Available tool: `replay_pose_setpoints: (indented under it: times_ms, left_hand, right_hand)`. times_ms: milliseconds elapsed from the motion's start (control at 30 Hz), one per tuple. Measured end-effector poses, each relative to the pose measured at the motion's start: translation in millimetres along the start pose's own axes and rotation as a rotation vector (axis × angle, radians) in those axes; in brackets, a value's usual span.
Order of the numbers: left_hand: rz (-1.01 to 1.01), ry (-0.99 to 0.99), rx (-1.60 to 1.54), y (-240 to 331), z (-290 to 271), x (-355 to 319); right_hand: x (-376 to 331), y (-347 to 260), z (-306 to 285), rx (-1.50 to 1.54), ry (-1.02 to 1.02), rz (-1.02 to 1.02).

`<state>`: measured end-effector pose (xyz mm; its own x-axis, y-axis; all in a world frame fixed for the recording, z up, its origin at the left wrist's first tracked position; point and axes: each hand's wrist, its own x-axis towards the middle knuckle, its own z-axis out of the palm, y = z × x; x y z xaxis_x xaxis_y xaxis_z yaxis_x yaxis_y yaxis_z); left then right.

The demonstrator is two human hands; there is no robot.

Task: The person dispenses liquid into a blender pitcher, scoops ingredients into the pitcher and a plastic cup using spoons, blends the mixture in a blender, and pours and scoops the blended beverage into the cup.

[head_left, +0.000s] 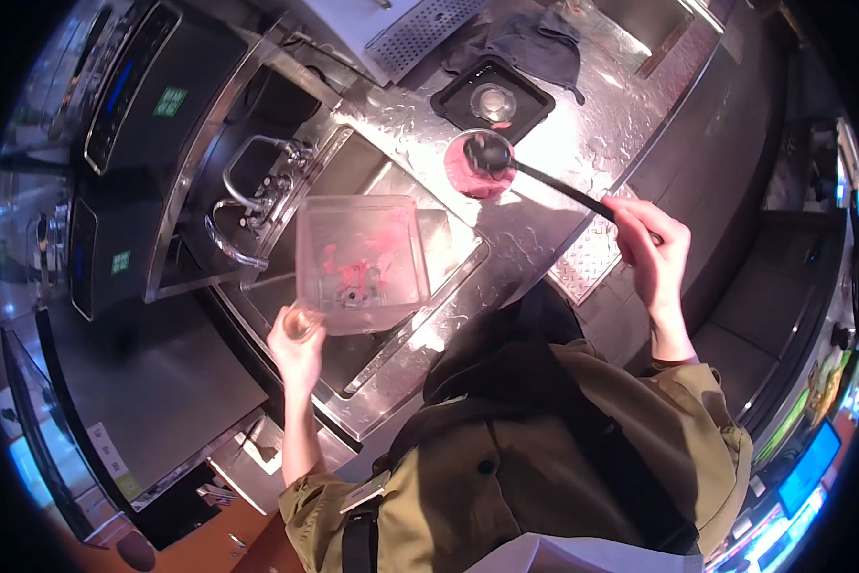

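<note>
My left hand (296, 358) is closed at the near left corner of a clear square plastic container (417, 263), holding it tilted over the sink. Pink bits and smears (351, 272) cling inside the container. A rounded, brownish see-through piece (301, 323) shows at those fingers; I cannot make out what it is. In my right hand (657, 253) is the long handle of a black ladle (563, 187). The ladle's bowl rests at the top of a round clear tub (482, 181) of pink stuff on the steel counter, hiding part of it.
A black tray (535, 99) with a small clear cup (493, 102) stands beyond the tub. Behind it lies a dark cloth (535, 48). The steel sink (348, 368) has a faucet (243, 201) on its left. Wet steel counter (515, 239) surrounds the tub.
</note>
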<state>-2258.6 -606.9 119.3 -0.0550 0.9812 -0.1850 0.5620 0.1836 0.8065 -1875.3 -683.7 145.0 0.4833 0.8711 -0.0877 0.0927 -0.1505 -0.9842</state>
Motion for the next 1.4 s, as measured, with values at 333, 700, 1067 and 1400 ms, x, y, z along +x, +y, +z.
replay_pose_setpoints:
  times_ms: [333,700,1067,1400]
  left_hand:
    - [0.114,0.116,-0.230,-158.8,111.3,56.8]
    - [-0.146,0.531,-0.517,-246.7,176.4,101.2]
    - [-0.585,-0.144,-0.834,-253.1,158.1,49.4]
    - [-0.543,0.031,-0.612,-277.1,185.3,54.0]
  right_hand:
    - [1.0,78.0,210.9,-0.998,-0.757,-0.529]
    - [102.8,100.7,348.4,-0.504,-0.361,-0.535]
    - [172.9,122.3,401.3,-0.932,-0.263,-1.004]
    - [124.4,103.2,449.9,-0.936,-0.364,-1.192]
